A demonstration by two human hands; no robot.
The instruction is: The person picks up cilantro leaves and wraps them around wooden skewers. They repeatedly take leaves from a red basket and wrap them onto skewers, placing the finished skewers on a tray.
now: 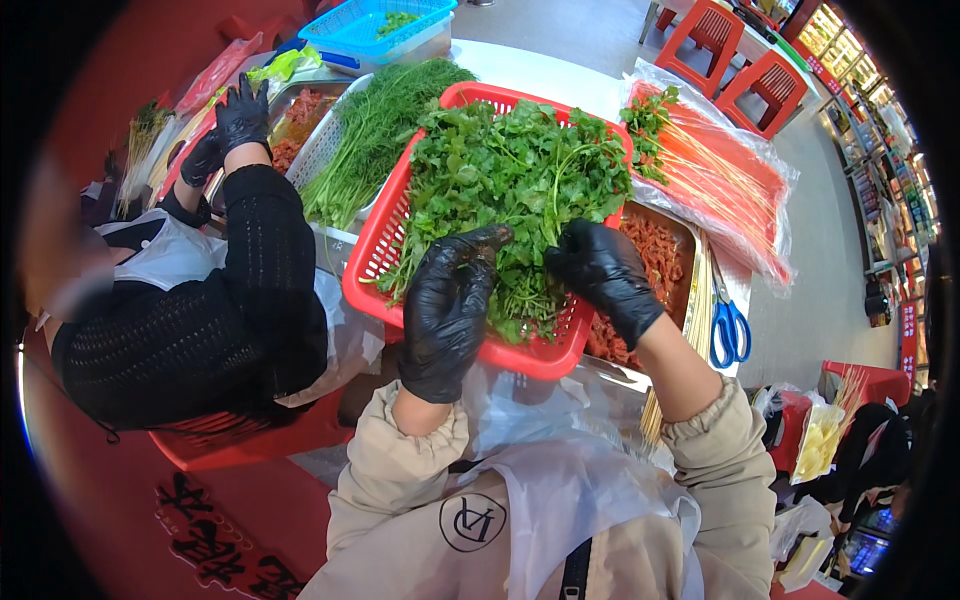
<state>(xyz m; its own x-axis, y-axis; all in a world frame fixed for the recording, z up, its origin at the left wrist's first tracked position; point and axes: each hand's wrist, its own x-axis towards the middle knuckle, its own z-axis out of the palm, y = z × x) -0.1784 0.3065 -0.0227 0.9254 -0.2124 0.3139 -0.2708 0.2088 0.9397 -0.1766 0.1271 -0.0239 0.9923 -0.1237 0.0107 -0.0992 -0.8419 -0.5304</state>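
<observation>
Before me a red plastic basket [367,262] is heaped with leafy coriander [517,169]. My left hand [450,307], in a black glove, is over the basket's near left part with its fingers bent beside the leaves. Whether anything lies between those fingertips cannot be made out. Also gloved in black, my right hand [600,274] is at the basket's right side, its fingers curled around the lower end of a coriander sprig [556,187]. Cut stems [529,304] show between the two hands. A metal tray of raw sliced meat [652,244] sits partly under the basket and my right hand.
Blue-handled scissors [727,330] and bamboo skewers [702,292] lie at right. Behind them, a plastic-covered red tray [739,169] bears skewers with coriander. Left stand a white basket of dill [375,135] and a blue basket [375,30]. A co-worker's gloved hand [244,116] is near another meat tray [300,112].
</observation>
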